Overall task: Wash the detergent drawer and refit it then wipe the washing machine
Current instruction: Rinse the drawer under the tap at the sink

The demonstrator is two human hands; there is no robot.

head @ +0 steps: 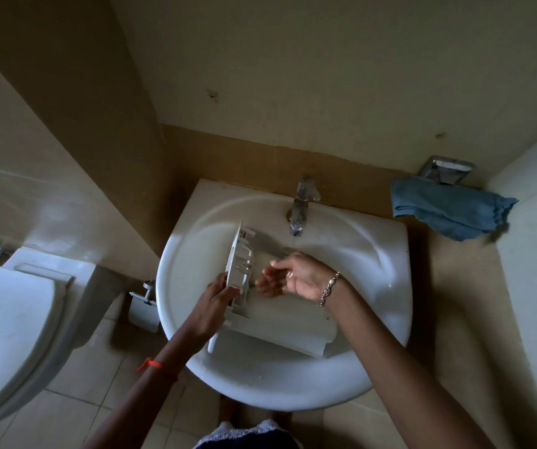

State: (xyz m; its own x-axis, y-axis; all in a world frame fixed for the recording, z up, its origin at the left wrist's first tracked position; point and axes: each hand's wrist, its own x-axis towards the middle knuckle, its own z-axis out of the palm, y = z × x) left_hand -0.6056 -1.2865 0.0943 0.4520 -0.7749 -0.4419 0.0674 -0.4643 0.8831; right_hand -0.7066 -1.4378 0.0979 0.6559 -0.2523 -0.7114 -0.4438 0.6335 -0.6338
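- Standing at the sink (pixel 387 251), we look straight down into its white basin.
- Our left hand (pixel 215 303) grasps the drawer (pixel 280 319) by its front panel, with the fingers curled round the panel's near end.
- The drawer sits inside the basin. Its panel stands upright on the left, and its body runs down and right toward the near rim.
- Our right hand (pixel 293 277) is over the drawer's body, just right of the panel. Its fingers are loose and spread, holding nothing, and we cannot tell whether the fingertips touch the plastic.
- We wear a bracelet (pixel 328 286) on the right wrist and an orange band (pixel 152 364) on the left.
- The tap (pixel 302 202) stands at the back of the sink, with its spout over the basin behind the drawer.
- A blue cloth (pixel 445 209) hangs on the wall right of the sink, under a chrome holder (pixel 445 170).
- A toilet (pixel 11 335) with its lid down stands to the left, and a paper roll (pixel 144 312) hangs between it and the sink.
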